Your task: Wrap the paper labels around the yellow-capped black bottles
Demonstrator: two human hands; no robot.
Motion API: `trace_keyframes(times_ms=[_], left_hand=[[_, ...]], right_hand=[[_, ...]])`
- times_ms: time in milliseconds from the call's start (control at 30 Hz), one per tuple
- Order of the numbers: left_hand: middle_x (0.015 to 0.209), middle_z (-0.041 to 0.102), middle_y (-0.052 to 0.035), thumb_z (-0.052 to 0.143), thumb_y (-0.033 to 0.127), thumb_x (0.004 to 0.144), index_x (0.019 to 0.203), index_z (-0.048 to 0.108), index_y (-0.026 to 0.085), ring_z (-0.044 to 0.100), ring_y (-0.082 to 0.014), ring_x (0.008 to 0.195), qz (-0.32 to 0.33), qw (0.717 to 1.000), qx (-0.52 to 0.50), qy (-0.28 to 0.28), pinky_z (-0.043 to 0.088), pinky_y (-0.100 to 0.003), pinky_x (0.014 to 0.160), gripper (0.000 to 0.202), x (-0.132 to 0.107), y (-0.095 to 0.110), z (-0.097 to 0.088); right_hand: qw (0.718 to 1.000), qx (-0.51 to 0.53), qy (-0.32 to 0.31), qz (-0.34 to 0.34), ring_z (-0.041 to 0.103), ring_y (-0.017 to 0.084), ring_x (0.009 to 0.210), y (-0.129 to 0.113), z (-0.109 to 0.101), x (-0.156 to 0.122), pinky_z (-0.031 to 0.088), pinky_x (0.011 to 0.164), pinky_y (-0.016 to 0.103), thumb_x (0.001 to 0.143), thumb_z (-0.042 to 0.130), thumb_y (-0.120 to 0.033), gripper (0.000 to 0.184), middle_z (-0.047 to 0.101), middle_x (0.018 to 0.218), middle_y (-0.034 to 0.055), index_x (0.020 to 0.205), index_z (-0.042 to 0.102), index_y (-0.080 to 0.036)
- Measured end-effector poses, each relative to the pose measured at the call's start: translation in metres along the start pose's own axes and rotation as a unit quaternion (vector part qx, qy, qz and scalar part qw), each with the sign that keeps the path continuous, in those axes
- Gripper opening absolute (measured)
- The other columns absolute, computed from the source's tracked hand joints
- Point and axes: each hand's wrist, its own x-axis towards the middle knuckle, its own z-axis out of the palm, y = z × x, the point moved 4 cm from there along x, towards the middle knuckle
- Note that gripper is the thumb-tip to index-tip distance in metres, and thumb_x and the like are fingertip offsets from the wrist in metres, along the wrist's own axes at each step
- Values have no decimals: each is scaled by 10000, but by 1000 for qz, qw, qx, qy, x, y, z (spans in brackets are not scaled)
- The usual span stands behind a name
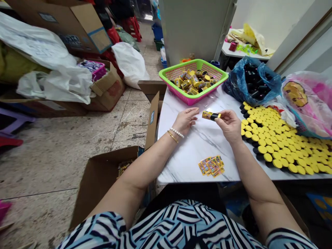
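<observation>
My right hand [229, 126] pinches a small black cylinder with a yellow end [214, 116] above the white tabletop. A yellow printed label [206, 115] sticks out from the cylinder's left end. Just left of the label is my left hand [184, 121], its fingers loosely bent and apart with nothing visible in them. A small pile of printed labels [211, 165] lies near the table's front edge, between my forearms. To the right, many yellow-topped black cylinders [280, 138] stand packed together.
A green-rimmed pink basket [166, 73] of labelled cylinders stands at the back of the table [181, 166]. Beside it are a blue bag [233, 77] of black pieces and a clear pink-printed bag [311, 100]. An open cardboard box [100, 183] sits at the left, below table height.
</observation>
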Motion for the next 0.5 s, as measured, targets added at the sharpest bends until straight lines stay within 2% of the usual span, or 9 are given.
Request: trace_keyframes(times_ms=[67,167,233,300,400,500], left_hand=[[1006,741,-53,941,318,679,1116,738,172,663,-98,744,8,999,24,-46,501,-191,602,503,-1,0,3],[943,746,-65,965,351,633,1062,768,143,681,-134,781,1,986,86,-141,547,-272,719,516,-3,-3,8],[895,747,-66,972,364,617,990,781,120,673,-130,754,10,980,124,-157,542,-286,738,485,-1,-4,8],[905,758,-70,968,370,623,992,786,121,683,-136,768,18,976,141,-167,541,-298,761,481,1,-6,7],[897,766,-71,963,363,636,1006,782,113,692,-139,771,23,970,149,-193,543,-307,792,481,1,-8,8],[907,773,-74,962,369,645,1109,753,129,705,-148,775,7,975,116,-191,549,-310,782,562,-1,-7,9]], right_hand=[[1000,-1,-27,-14,712,142,855,0,2,-1,622,807,279,749,894,-388,362,724,953,-4,1005,673,-259],[996,-24,-71,-38,713,163,931,0,7,-5,646,819,304,779,877,-361,331,705,1027,15,1048,712,-263],[992,-52,-89,-72,713,185,1005,-5,8,-7,661,858,341,806,856,-354,318,685,1117,35,1087,732,-273],[982,-103,-107,-120,708,205,1060,-12,9,-9,661,903,377,831,835,-338,306,674,1183,51,1120,749,-287],[952,-199,-127,-193,712,219,1068,-21,12,-11,633,972,419,861,805,-285,278,719,1156,51,1136,763,-305],[934,-243,-112,-238,723,232,1062,-25,11,-11,611,1003,442,873,792,-258,269,755,1120,49,1136,762,-304]])
